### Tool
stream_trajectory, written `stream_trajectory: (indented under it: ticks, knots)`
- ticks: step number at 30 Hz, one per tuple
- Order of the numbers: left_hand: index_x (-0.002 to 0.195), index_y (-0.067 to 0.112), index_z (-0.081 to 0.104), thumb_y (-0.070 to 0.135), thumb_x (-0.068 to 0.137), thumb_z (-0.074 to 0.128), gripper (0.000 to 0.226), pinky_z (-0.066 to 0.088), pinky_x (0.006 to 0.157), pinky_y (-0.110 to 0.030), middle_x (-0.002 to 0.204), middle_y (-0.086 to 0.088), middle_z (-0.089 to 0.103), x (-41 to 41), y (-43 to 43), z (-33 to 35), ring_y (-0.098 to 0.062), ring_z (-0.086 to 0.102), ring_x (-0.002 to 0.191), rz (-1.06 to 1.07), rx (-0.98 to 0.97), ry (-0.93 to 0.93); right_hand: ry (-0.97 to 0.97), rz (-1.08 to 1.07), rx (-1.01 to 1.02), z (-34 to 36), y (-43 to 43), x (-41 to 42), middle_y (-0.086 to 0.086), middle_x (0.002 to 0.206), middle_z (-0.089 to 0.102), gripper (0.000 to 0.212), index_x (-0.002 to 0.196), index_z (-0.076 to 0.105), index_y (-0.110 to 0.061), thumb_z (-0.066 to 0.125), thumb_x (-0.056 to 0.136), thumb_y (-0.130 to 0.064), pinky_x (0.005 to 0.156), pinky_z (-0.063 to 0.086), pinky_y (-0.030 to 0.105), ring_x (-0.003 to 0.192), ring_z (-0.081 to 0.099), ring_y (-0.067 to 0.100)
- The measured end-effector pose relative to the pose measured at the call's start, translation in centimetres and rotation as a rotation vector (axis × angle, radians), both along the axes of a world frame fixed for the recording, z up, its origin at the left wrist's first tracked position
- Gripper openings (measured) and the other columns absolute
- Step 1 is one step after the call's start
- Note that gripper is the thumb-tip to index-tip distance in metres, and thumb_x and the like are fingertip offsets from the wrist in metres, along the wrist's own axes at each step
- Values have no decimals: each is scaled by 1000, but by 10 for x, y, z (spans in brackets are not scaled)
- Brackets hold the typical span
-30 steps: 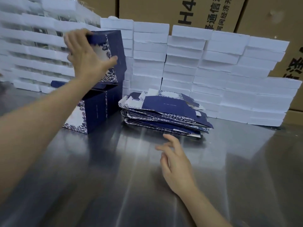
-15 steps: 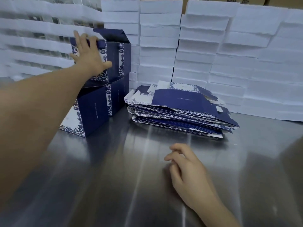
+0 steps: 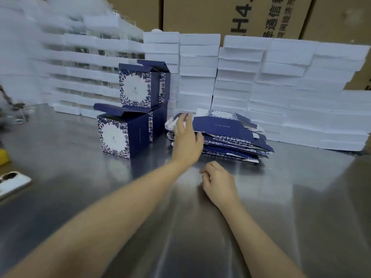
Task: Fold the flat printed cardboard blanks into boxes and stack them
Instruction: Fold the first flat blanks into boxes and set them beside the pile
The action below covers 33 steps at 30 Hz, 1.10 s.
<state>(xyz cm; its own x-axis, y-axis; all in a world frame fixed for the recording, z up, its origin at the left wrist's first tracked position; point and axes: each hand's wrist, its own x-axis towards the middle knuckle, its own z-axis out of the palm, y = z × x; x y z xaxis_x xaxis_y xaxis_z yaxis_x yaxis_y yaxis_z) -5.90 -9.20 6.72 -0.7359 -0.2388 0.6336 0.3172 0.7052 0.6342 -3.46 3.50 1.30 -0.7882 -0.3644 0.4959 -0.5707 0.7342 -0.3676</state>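
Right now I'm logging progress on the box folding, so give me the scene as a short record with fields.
folded boxes: three visible; one blue floral box stacked on a box behind the front box, lid flaps open
flat blanks: pile on the steel table, right of the boxes
left hand: open, reaching onto the pile's left end
right hand: loosely curled, empty, near the table
backdrop: white foam trays stacked, brown cartons behind
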Motion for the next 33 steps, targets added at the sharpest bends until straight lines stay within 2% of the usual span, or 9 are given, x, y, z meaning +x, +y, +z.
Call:
stream_trajectory:
  ticks: [4,6,8,12,15,20,22,26,33]
  knots:
    - [115,18,53,13,99,38,22,43,78,-22,106,4,57,27,39,-61,-14,55,97,-17,356,-89,-48,88,-16,1,5,11,-7,65,43,13,72,60,-6,53,82,-1,57,27,30,65,48,25]
    - [98,23,55,12,98,37,21,47,57,-22,82,9,61,25,31,-64,-13,59,74,-24,498,-154,-38,96,-19,1,7,13,-4,68,47,19,67,57,-10,50,82,1,57,28,33,70,52,28]
    - [88,19,59,6,95,39,25,45,42,-19,72,6,61,26,22,-64,-11,58,63,-35,519,-192,-36,101,37,1,5,14,4,78,58,19,74,63,-7,48,83,-1,60,35,36,79,56,28]
    - [82,20,61,2,92,43,28,40,54,-7,72,11,60,34,20,-65,-1,55,66,-65,333,-230,9,102,33,-2,2,20,11,83,64,20,80,67,-5,48,84,1,57,20,27,81,57,31]
    - [78,21,60,2,93,42,30,52,61,-23,71,8,63,30,19,-65,-7,59,63,-84,393,-264,86,-67,51,-1,6,5,5,93,68,27,92,72,-15,48,85,-6,79,36,34,90,60,28]
    - [72,28,58,6,93,43,34,56,67,-31,77,3,69,42,34,-71,-16,64,65,-112,387,-352,144,-421,-93,2,21,-47,4,131,57,43,130,58,-16,50,88,-12,103,28,38,124,46,24]
    - [75,25,59,7,90,46,27,53,78,-34,83,2,71,48,41,-73,-21,66,80,-155,202,-370,155,-467,-85,-1,21,-63,8,142,45,44,130,59,-13,53,86,-10,109,22,39,136,34,26]
    - [104,13,63,11,93,42,23,43,86,-35,110,-7,61,51,58,-69,-28,57,100,-200,-336,-333,159,-477,-62,-2,15,-86,13,153,29,52,134,53,-11,55,82,-5,118,12,42,146,15,29]
    - [107,12,55,15,96,37,21,41,81,-38,112,-7,56,42,67,-65,-30,56,98,-119,-462,-367,89,-421,49,-7,9,-122,12,159,12,63,146,34,-15,52,86,-13,120,-2,43,149,-3,27]
